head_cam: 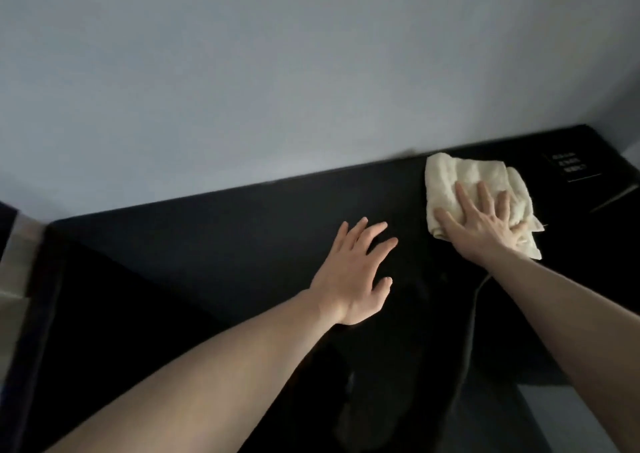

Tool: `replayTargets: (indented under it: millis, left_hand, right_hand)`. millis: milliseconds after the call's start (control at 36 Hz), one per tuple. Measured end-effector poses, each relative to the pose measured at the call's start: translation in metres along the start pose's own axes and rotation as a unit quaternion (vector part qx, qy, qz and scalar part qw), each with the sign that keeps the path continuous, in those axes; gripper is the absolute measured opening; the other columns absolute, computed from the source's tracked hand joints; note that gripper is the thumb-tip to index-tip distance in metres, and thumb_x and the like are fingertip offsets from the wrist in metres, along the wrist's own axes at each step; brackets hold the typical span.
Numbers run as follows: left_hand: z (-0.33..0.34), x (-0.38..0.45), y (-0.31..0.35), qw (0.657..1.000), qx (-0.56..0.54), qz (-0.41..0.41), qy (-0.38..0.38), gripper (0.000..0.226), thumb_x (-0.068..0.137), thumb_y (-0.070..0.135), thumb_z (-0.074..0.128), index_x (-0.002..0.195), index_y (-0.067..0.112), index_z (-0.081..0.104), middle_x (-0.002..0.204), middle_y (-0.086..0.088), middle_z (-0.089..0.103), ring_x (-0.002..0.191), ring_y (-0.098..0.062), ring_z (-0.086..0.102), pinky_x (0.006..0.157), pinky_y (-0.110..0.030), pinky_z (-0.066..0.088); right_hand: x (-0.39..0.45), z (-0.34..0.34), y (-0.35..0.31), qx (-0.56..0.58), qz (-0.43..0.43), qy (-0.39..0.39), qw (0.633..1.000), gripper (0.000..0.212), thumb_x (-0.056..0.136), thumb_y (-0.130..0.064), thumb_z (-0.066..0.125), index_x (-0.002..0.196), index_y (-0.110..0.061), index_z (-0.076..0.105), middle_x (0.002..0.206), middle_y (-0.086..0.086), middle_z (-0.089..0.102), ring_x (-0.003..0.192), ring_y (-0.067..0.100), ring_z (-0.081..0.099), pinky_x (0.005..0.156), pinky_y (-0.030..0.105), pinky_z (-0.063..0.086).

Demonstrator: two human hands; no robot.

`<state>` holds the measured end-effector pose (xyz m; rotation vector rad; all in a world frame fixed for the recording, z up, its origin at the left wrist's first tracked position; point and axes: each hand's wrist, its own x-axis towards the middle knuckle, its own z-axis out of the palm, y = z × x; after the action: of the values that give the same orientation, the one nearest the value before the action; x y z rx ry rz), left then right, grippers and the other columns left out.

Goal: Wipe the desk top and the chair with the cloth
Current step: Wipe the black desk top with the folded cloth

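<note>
Head view over a black desk top [214, 244] that runs from near left to far right against a pale grey wall [277, 71]. The right hand [485, 220] lies flat on a cream cloth [460, 182], fingers straight and spread, pressing the cloth onto the far right part of the desk top, just beside the wall. The cloth is crumpled, and one corner sticks out to the right of the wrist. The left hand [353, 276] is released and holds nothing; its fingers are spread and straight over the middle of the desk top, apart from the cloth. Whether its palm touches the surface cannot be told.

To the right of the cloth, near the far right corner of the desk, a dark card with white lettering [571, 167] lies on the surface; the lettering is too blurred to read. A thin pale cord [481, 284] shows below the right wrist and fades into the dark. At the left edge, a grey and tan upright surface [15, 279] is cut off by the frame. The lower middle is very dark; shapes there, between the forearms, cannot be made out. Both forearms are cut off at the near edge.
</note>
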<state>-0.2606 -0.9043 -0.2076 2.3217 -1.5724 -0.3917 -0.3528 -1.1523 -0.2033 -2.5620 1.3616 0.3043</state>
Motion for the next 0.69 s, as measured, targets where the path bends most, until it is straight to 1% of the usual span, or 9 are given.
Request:
replayTargets:
  millis: [56,111,167,250,306,389,472,583,694]
  left_hand:
    - [-0.012,-0.044,-0.038,1.0,0.022,-0.015,0.016,0.063,0.102,0.047,0.043,0.159,0.028,0.025,0.169,0.005,0.005,0.157,-0.019,-0.008,0.127,-0.045,-0.006]
    - [-0.026,-0.094,-0.08,0.997,0.045,-0.054,0.024,0.062,0.103,0.051,0.04,0.159,0.029,0.026,0.169,0.005,0.005,0.157,-0.019,-0.007,0.128,-0.049,-0.002]
    - [-0.038,-0.145,-0.121,0.992,0.068,-0.104,0.035,0.063,0.102,0.053,0.038,0.159,0.027,0.029,0.169,0.003,0.01,0.158,-0.02,-0.003,0.127,-0.054,0.005]
    - [-0.056,-0.219,-0.171,0.977,0.077,-0.194,0.052,0.067,0.1,0.056,0.034,0.157,0.022,0.036,0.168,-0.001,0.018,0.157,-0.025,0.007,0.127,-0.054,0.006]
    - [-0.066,-0.259,-0.193,0.965,0.075,-0.24,0.07,0.071,0.098,0.057,0.034,0.156,0.017,0.038,0.167,-0.005,0.022,0.156,-0.029,0.013,0.126,-0.056,0.01]
    - [-0.068,-0.308,-0.214,0.955,0.074,-0.276,0.082,0.075,0.097,0.059,0.033,0.157,0.014,0.036,0.166,-0.007,0.023,0.155,-0.032,0.017,0.124,-0.059,0.016]
    - [-0.061,-0.339,-0.221,0.945,0.048,-0.308,0.1,0.08,0.096,0.063,0.033,0.158,0.012,0.032,0.167,-0.008,0.021,0.155,-0.031,0.015,0.123,-0.056,0.019]
    - [-0.056,-0.345,-0.219,0.937,0.03,-0.322,0.133,0.082,0.095,0.063,0.036,0.156,0.008,0.035,0.165,-0.008,0.027,0.156,-0.031,0.015,0.122,-0.051,0.023]
    - [-0.058,-0.345,-0.221,0.936,0.017,-0.32,0.143,0.078,0.094,0.057,0.043,0.155,0.008,0.038,0.163,-0.005,0.031,0.155,-0.029,0.017,0.122,-0.051,0.026]
  right_hand:
    - [-0.013,0.004,-0.017,-0.005,0.002,-0.007,1.0,0.078,0.093,-0.08,0.024,0.161,-0.052,0.0,0.173,-0.01,-0.011,0.157,0.025,-0.022,0.12,0.069,-0.009]
    - [-0.028,0.008,-0.04,-0.008,-0.001,-0.012,1.0,0.078,0.093,-0.079,0.025,0.161,-0.052,0.0,0.173,-0.01,-0.012,0.157,0.026,-0.023,0.119,0.07,-0.01]
    - [-0.043,0.013,-0.067,-0.007,-0.01,-0.016,1.0,0.077,0.095,-0.077,0.027,0.162,-0.051,0.0,0.173,-0.009,-0.013,0.157,0.026,-0.024,0.119,0.07,-0.011]
    - [-0.069,0.024,-0.112,-0.014,-0.032,-0.019,0.999,0.077,0.096,-0.075,0.027,0.162,-0.05,-0.002,0.173,-0.008,-0.014,0.156,0.028,-0.026,0.119,0.07,-0.011]
    - [-0.085,0.031,-0.142,-0.014,-0.054,-0.021,0.998,0.076,0.096,-0.075,0.027,0.162,-0.05,-0.003,0.173,-0.008,-0.015,0.156,0.028,-0.027,0.118,0.071,-0.011]
    - [-0.109,0.045,-0.189,-0.01,-0.091,-0.031,0.995,0.076,0.096,-0.075,0.026,0.162,-0.05,-0.004,0.172,-0.009,-0.018,0.155,0.028,-0.028,0.117,0.07,-0.014]
    - [-0.133,0.059,-0.239,-0.01,-0.132,-0.04,0.99,0.078,0.096,-0.075,0.026,0.162,-0.049,-0.006,0.171,-0.009,-0.021,0.154,0.029,-0.031,0.116,0.069,-0.017]
    - [-0.167,0.074,-0.306,-0.01,-0.19,-0.055,0.98,0.077,0.097,-0.074,0.023,0.161,-0.048,-0.009,0.17,-0.007,-0.025,0.152,0.03,-0.034,0.114,0.07,-0.022]
    - [-0.197,0.088,-0.37,-0.011,-0.24,-0.085,0.967,0.075,0.098,-0.071,0.022,0.162,-0.047,-0.009,0.17,-0.004,-0.026,0.151,0.032,-0.035,0.113,0.074,-0.021]
